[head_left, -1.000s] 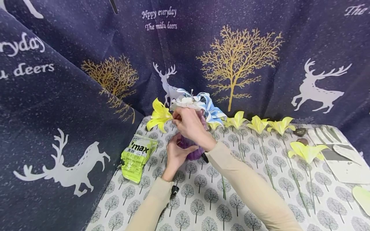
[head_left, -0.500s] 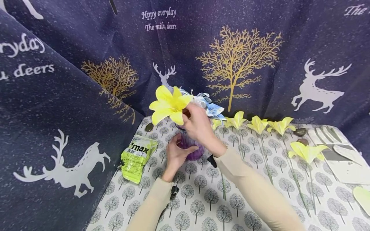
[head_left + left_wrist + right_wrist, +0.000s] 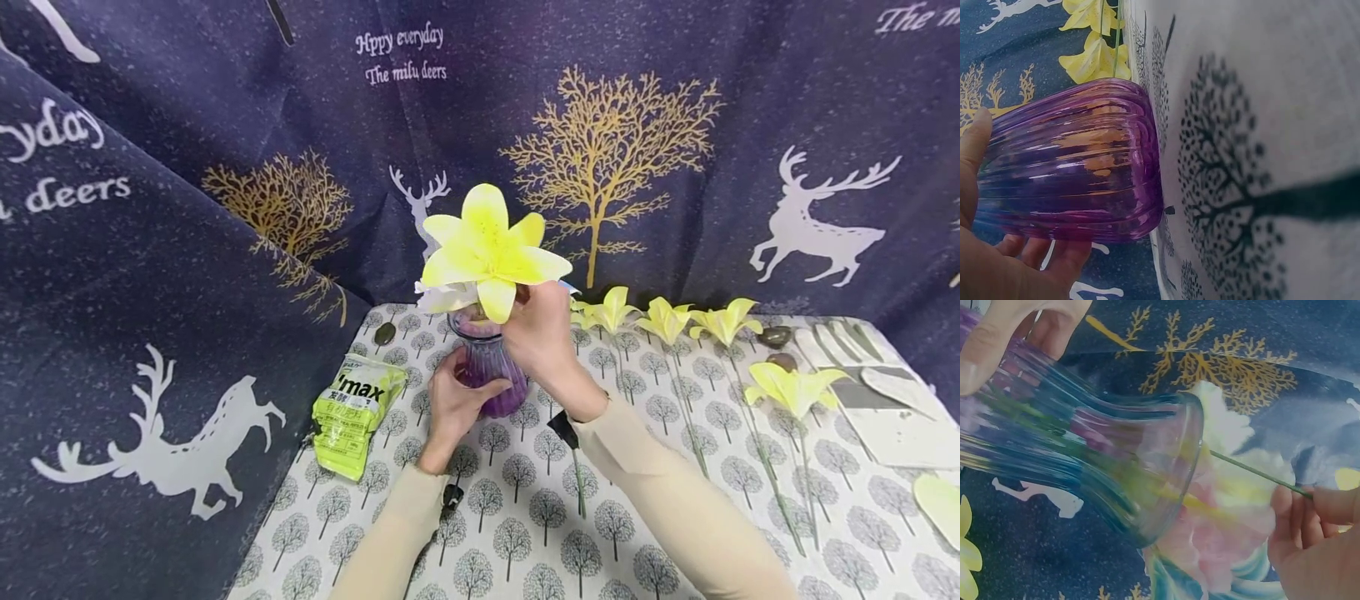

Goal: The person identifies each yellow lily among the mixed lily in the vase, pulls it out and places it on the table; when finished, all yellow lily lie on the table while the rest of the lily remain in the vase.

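Observation:
My left hand (image 3: pixel 457 400) grips the lower body of a ribbed glass vase (image 3: pixel 491 358), purple at the base and bluish at the rim. The vase stands upright on the table. Above its mouth, my right hand (image 3: pixel 546 333) pinches the green stem (image 3: pixel 1260 474) of a yellow artificial lily (image 3: pixel 487 250). In the right wrist view the stem runs from my fingertips to the vase's mouth. A white-pink flower (image 3: pixel 1229 512) and a blue-and-white flower (image 3: pixel 1175 578) stick out of the vase. The big yellow bloom mostly covers them in the head view.
A green-yellow bag (image 3: pixel 356 412) stands left of the vase, with a dark stone (image 3: pixel 385 333) behind it. Several yellow lilies (image 3: pixel 797 387) lie along the right. Farther right are gloves (image 3: pixel 903 392) and a pale green object (image 3: pixel 939 507). A patterned curtain (image 3: pixel 660 50) hangs behind.
My right hand has brought the yellow lily from left of the vase up and rightward over its mouth, and the bloom now faces me. The left hand keeps its grip on the vase.

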A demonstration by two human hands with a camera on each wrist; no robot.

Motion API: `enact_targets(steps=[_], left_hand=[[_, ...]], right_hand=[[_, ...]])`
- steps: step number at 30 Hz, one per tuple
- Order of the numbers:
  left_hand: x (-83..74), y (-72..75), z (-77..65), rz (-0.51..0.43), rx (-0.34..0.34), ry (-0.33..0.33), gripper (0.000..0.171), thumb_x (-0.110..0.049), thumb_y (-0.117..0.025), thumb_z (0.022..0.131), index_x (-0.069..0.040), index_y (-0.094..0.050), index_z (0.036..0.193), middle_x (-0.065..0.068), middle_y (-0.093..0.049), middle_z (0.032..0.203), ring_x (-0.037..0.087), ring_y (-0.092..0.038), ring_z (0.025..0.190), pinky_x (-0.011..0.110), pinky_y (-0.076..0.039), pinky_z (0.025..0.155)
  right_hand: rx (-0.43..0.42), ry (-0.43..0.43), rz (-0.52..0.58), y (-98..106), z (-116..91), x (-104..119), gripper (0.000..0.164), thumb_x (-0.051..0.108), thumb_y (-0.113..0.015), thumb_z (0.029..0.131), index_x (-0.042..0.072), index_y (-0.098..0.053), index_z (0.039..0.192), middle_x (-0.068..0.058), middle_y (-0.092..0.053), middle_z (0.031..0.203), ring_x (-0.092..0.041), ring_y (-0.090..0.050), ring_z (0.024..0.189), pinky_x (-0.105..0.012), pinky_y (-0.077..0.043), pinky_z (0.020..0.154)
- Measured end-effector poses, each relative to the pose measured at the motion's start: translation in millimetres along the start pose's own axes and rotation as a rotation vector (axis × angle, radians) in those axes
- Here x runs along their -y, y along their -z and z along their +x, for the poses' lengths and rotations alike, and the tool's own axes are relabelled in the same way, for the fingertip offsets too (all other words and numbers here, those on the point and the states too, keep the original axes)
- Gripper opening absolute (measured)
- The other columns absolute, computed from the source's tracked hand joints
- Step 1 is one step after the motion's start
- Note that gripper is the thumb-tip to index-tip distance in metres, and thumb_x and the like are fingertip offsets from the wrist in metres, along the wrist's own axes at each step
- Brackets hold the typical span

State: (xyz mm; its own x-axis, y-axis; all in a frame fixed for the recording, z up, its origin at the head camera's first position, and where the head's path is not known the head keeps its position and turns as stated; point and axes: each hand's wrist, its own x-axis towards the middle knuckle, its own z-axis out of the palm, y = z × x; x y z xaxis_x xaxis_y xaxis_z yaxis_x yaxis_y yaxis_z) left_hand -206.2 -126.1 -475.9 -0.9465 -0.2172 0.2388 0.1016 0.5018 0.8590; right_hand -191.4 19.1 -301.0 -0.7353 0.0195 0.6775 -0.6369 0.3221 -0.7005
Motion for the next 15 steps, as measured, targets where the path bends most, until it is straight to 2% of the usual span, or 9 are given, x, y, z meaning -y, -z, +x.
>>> enact_targets(steps=[4,8,9,12,15], left_hand=[[1.3,0.1,0.8,-0.007,-0.003,-0.038,0.087,-0.051,-0.096,0.055,-0.014,-0.062,0.127,0.011,-0.072,0.121,0.027,-0.070,0.110,0.043,-0.057,0.100],[1.3,0.0,0.9,0.014,-0.017,-0.050,0.092,-0.052,-0.096,0.055,-0.012,-0.061,0.130,0.013,-0.072,0.123,0.029,-0.070,0.112,0.045,-0.056,0.101],[1.1,-0.1,0.8,0.018,-0.020,-0.048,0.093,-0.052,-0.096,0.055,-0.012,-0.061,0.131,0.014,-0.072,0.123,0.029,-0.070,0.113,0.045,-0.056,0.102],[1.0,-1.1,0.0,0.027,-0.026,-0.033,0.095,-0.054,-0.095,0.053,-0.013,-0.061,0.132,0.013,-0.071,0.124,0.029,-0.069,0.113,0.045,-0.056,0.102],[0.7,-1.7,-0.9,0.014,-0.033,-0.022,0.095,-0.055,-0.095,0.053,-0.015,-0.061,0.131,0.012,-0.072,0.124,0.028,-0.069,0.113,0.046,-0.055,0.103]], right_hand=[[-0.086,-0.021,0.151,7,-3,2,0.030,-0.001,-0.068,0.091,-0.001,-0.066,0.120,-0.018,-0.073,0.113,-0.025,-0.072,0.101,-0.030,-0.061,0.089],[-0.160,-0.075,0.377,13,-7,3,0.033,-0.005,-0.073,0.087,-0.001,-0.065,0.118,-0.005,-0.076,0.103,-0.019,-0.074,0.096,-0.029,-0.061,0.089],[-0.176,-0.078,0.459,14,-8,3,0.033,-0.008,-0.072,0.086,0.000,-0.065,0.116,-0.002,-0.076,0.100,-0.018,-0.074,0.094,-0.030,-0.062,0.088],[-0.234,-0.051,0.651,19,-11,3,0.030,-0.002,-0.078,0.084,0.008,-0.067,0.110,0.007,-0.075,0.093,-0.012,-0.074,0.088,-0.029,-0.062,0.086],[-0.276,-0.025,0.916,25,-12,4,0.030,0.000,-0.082,0.080,0.009,-0.068,0.106,0.000,-0.076,0.092,-0.016,-0.074,0.090,-0.029,-0.061,0.087]])
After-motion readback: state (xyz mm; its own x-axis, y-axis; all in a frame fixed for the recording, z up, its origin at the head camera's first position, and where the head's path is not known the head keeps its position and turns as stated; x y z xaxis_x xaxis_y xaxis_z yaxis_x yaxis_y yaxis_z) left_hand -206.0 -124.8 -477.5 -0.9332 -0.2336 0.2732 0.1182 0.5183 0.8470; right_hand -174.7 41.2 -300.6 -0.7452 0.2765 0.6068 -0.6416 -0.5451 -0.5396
